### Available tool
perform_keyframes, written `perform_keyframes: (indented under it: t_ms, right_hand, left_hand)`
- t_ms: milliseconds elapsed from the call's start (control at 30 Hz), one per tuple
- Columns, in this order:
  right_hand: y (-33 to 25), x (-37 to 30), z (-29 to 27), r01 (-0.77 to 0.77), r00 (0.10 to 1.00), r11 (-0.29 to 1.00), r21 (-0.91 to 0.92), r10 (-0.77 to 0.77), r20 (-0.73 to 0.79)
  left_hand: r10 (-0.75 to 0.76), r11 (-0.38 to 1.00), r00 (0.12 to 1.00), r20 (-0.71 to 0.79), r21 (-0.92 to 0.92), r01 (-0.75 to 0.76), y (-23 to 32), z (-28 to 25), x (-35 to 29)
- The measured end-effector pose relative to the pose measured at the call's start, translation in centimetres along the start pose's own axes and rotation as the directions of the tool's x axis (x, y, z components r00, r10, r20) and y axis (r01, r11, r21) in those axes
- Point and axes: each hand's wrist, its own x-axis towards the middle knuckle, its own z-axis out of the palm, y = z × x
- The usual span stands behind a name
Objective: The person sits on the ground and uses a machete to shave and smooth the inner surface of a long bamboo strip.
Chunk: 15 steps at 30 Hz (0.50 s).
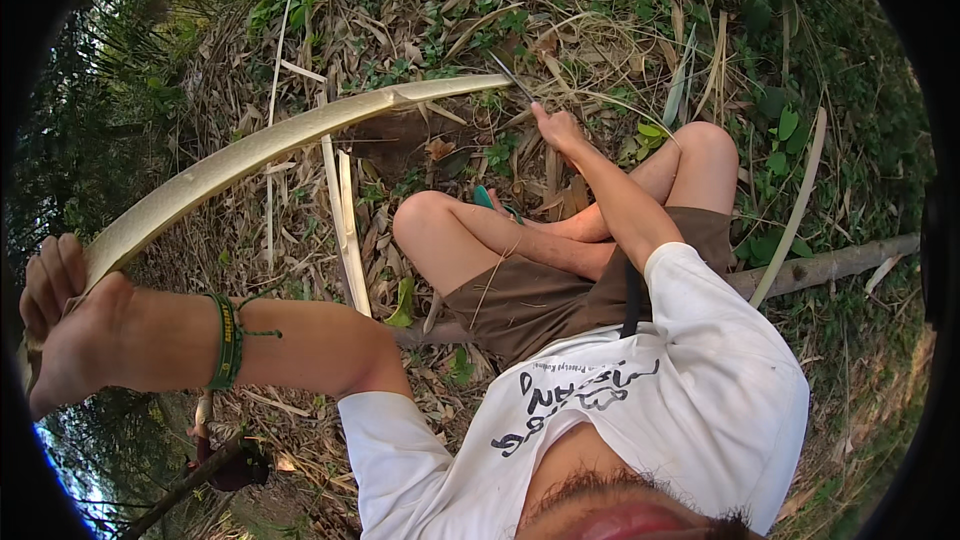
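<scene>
We count 1 long pale bamboo strip (270, 140) arcing over the leaf litter (560, 0). Left hand (60, 325) wraps fingers pressed together around its near end; 1 green wristband (226, 342) on that wrist. Right hand (556, 126) closes on 1 thin blade (512, 77) near the strip's far tip. 2 shorter split strips (345, 225) lie beside the knee, 1 log (830, 265) behind. Dark lettering on the white shirt (700, 390) chest.

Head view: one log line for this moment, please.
left hand: grips bamboo strip | right hand: holds knife at strip's far end | seated on leaf litter
</scene>
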Motion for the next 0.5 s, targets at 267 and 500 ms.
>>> perform_keyframes:
  t_ms: [267,500]
  right_hand:
    - [-5.4,-2.6,-1.0,0.287,0.957,0.957,0.048,-0.289,0.039]
    - [-2.1,0.6,-3.3,-0.141,0.976,0.986,-0.089,0.153,0.153]
  left_hand:
    - [0.027,0.990,0.986,-0.162,0.139,-0.005,-1.1,3.3,-2.2]
    - [-0.014,1.000,0.994,-0.107,0.003,0.014,-4.6,0.0,2.3]
